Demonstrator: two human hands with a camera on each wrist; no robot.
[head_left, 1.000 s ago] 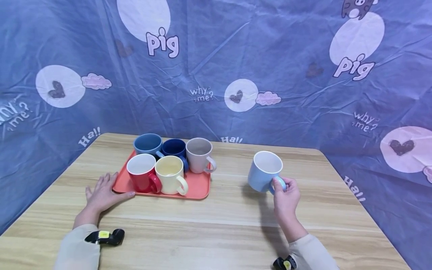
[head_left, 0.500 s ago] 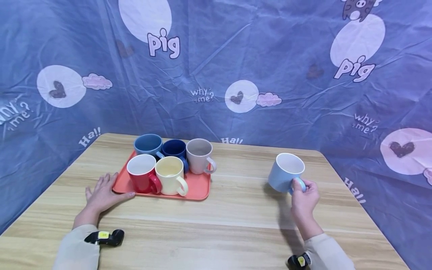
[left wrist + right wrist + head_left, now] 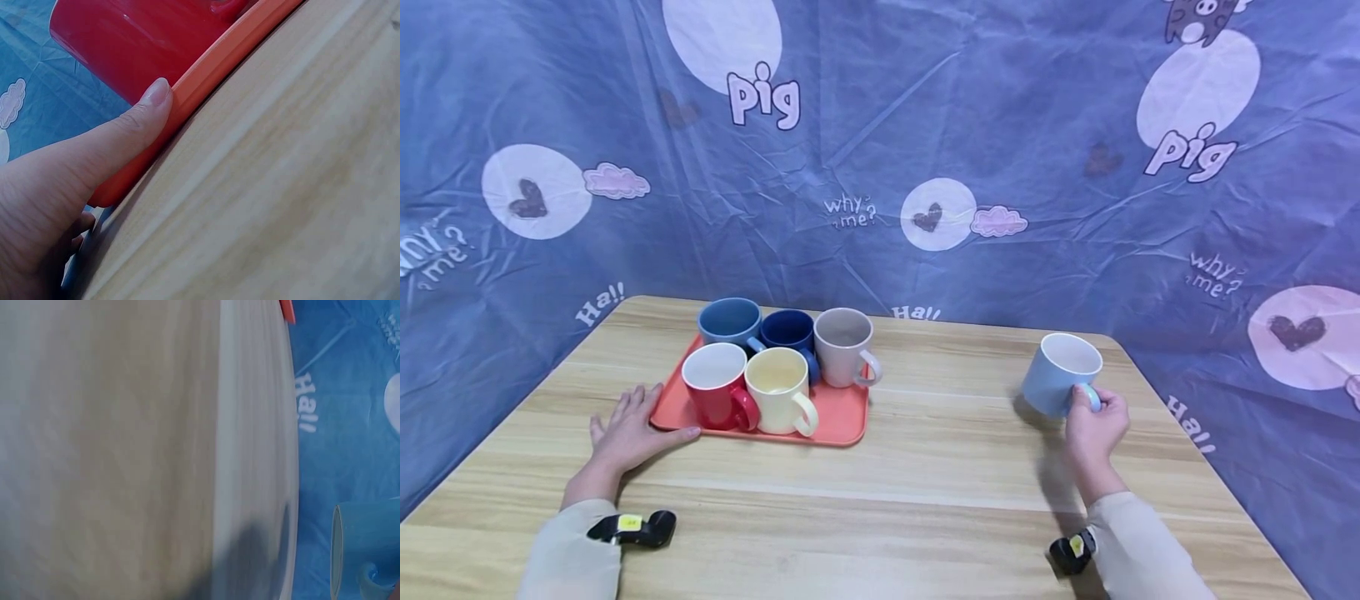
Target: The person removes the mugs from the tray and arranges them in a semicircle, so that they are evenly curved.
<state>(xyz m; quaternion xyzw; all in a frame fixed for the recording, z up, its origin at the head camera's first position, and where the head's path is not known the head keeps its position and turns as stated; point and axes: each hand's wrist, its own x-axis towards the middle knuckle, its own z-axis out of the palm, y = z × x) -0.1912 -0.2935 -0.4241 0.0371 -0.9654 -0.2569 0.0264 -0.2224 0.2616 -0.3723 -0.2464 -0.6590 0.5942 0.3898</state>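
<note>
By the left hand [image 3: 628, 433], fingers spread, the coral tray [image 3: 842, 408] is touched at its near-left corner. Well to the right, the light-blue mug [image 3: 1047, 385] is held tilted over the table [image 3: 925, 475], its handle [image 3: 1093, 399] pinched in the right hand [image 3: 1097, 427]. Stiff, fairly weighty, breakable ceramic is suggested; the handle is best gripped firmly, since slipping may be invited by the smooth wall.

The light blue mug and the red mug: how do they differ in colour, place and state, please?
The light blue mug is pale, while the red mug is bright. The right hand holds the light blue mug away from the tray; the red mug stands on it, held by no hand. Both mugs are white inside.
</note>
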